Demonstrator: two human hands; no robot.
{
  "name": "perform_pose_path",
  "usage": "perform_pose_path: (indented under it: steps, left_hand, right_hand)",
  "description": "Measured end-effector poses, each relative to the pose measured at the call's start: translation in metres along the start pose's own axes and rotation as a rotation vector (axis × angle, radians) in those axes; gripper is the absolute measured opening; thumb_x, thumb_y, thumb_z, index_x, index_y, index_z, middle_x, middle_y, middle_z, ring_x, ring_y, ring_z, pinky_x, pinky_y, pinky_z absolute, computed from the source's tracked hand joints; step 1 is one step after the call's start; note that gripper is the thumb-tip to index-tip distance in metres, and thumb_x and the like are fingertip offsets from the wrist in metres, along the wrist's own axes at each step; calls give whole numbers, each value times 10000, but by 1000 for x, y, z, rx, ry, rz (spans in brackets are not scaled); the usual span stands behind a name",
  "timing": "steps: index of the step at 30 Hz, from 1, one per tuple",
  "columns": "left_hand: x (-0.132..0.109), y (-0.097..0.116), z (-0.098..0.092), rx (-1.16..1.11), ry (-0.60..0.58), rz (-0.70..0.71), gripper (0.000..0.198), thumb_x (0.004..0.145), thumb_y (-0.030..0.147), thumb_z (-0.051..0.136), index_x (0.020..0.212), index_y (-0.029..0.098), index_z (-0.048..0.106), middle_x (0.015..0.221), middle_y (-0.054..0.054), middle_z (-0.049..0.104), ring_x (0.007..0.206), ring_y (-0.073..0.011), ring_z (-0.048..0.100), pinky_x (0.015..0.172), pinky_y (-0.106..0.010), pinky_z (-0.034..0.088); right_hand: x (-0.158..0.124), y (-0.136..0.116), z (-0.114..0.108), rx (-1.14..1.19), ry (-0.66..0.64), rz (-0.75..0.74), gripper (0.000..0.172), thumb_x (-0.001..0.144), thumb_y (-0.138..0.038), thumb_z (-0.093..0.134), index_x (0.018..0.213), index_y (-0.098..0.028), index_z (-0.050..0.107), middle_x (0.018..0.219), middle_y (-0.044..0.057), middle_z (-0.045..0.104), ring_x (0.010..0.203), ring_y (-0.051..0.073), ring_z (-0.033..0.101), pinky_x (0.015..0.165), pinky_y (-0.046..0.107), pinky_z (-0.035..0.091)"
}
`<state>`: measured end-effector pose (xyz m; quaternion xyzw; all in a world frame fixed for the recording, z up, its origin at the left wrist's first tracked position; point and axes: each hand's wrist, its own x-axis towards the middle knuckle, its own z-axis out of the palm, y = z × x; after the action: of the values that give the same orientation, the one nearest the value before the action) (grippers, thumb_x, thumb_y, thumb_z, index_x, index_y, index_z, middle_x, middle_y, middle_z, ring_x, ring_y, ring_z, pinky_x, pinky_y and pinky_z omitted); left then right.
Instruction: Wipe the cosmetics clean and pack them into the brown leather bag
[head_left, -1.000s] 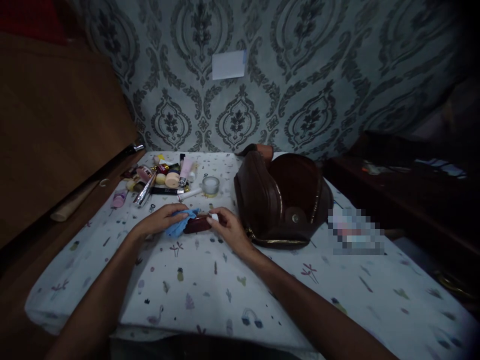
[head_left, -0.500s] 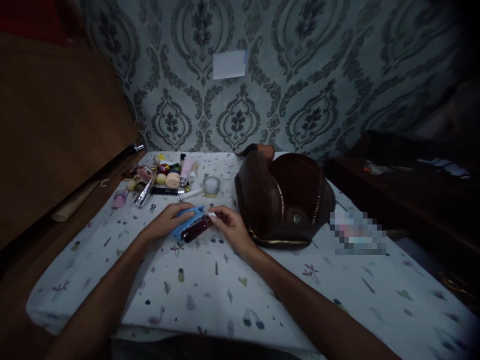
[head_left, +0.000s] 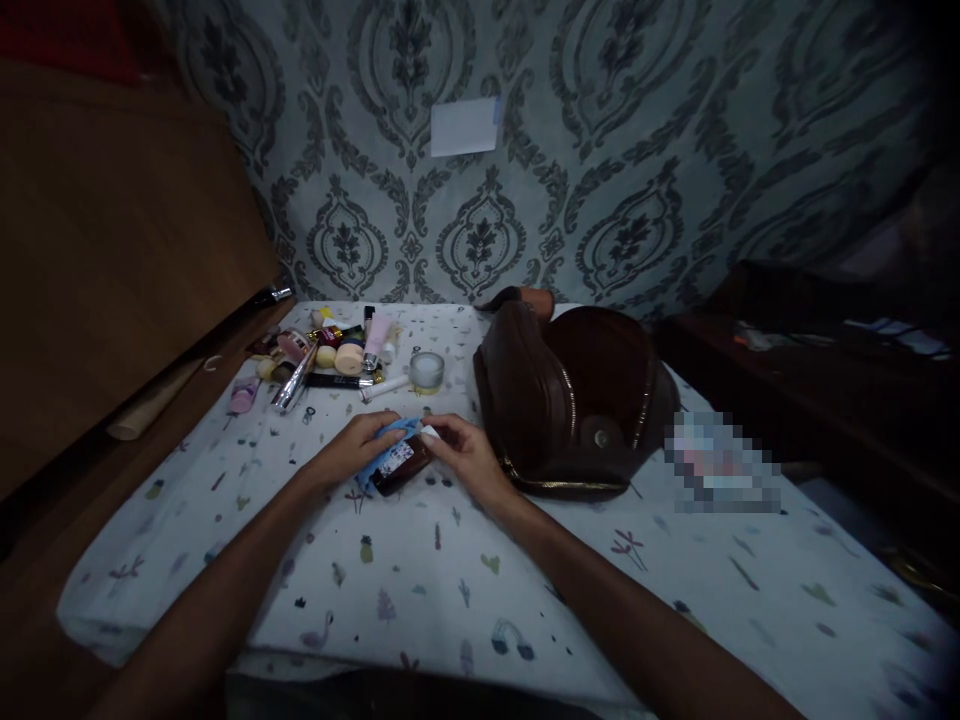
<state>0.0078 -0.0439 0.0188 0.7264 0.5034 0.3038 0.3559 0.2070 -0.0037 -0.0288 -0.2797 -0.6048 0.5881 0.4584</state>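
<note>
Bed (head_left: 450,590) ran near to far, wall (head_left: 600,150) behind it w/ a note (head_left: 463,126) stuck up. Hands met at centre: left hand (head_left: 352,450) on cloth (head_left: 382,445), right hand (head_left: 469,455) just right of it, bottle (head_left: 401,465) between them, touching both. Bag (head_left: 574,400) lay right of hands. Cosmetics (head_left: 337,355) sat far left, jar (head_left: 426,370) at their right edge. Board (head_left: 112,250) stood left of bed.

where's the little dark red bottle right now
In the head view the dark red bottle lies centre-left on the printed sheet, between left hand and right hand, against the blue cloth.
</note>
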Motion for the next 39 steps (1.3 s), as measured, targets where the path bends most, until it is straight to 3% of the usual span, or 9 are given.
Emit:
perform_pose_path:
  steps: [2, 5, 9, 13, 19, 24, 29, 32, 39]
  left_hand:
    - [0, -1, -1, 14, -8, -5, 418, 931, 535, 451, 849, 151, 593, 761, 6, 541, 715, -151, 509, 643, -246, 412]
    - [-2, 2, -8, 16, -117, -16, 408, 923, 525, 471, 898, 147, 622, 825, -12, 578, 786, -172, 537, 704, -257, 428]
    - [-6, 8, -19, -53, -277, -80, 379, 817, 496, 649, 999, 164, 647, 919, -8, 615, 855, -188, 551, 752, -255, 434]
    - [-9, 11, -24, -82, -332, -168, 434, 711, 471, 763, 1011, 179, 649, 901, 8, 617, 851, -194, 553, 743, -255, 434]
    - [-8, 10, -22, -81, -322, -191, 450, 694, 469, 778, 1001, 180, 622, 862, 17, 590, 818, -188, 544, 715, -261, 417]
    - [-6, 8, -19, 60, -273, -143, 518, 653, 524, 792, 994, 179, 609, 851, 18, 572, 797, -189, 521, 680, -258, 390]
    - [-6, 7, -17, 179, -177, -39, 500, 673, 559, 771, 962, 187, 602, 863, 11, 568, 793, -186, 508, 695, -263, 376]
    - [-6, 9, -15, 213, -140, 3, 474, 679, 565, 770, 910, 193, 589, 843, 17, 559, 789, -188, 511, 690, -261, 367]
    - [-5, 17, -12, 186, -108, 15, 376, 791, 542, 679, 790, 183, 567, 715, 44, 520, 680, -143, 480, 611, -241, 334]
  right_hand:
    - [1, 1, 0, -8, -3, 26, 310, 743, -423, 771, 949, -198, 714, 925, 42, 714, 895, 202, 650, 887, 352, 501]
    - [1, 2, 0, -43, 3, 28, 291, 747, -436, 765, 902, -196, 714, 882, 36, 711, 854, 197, 649, 848, 342, 508]
    - [0, 0, -1, -138, 49, -46, 267, 782, -442, 725, 908, -208, 714, 886, 39, 695, 875, 205, 637, 842, 342, 501]
    - [0, -6, -2, -204, 91, -145, 228, 835, -410, 670, 953, -219, 710, 995, 60, 670, 967, 219, 623, 870, 352, 494]
    - [-1, -15, -2, -256, 90, -262, 190, 858, -356, 649, 990, -234, 709, 998, 52, 627, 985, 205, 598, 834, 325, 511]
    - [-2, -15, -1, -269, 60, -297, 218, 875, -366, 640, 1043, -249, 714, 1026, 51, 636, 998, 198, 599, 872, 330, 509]
    - [-2, -10, -1, -162, 92, -159, 378, 865, -423, 646, 1190, -228, 641, 1013, 47, 662, 963, 199, 622, 892, 343, 499]
    - [-3, -10, 0, -117, 76, -76, 363, 862, -448, 645, 1142, -217, 639, 916, 30, 663, 871, 195, 627, 828, 330, 504]
    - [-3, -15, 1, -79, 44, -41, 363, 864, -467, 633, 1144, -236, 648, 965, 27, 680, 899, 203, 625, 802, 317, 498]
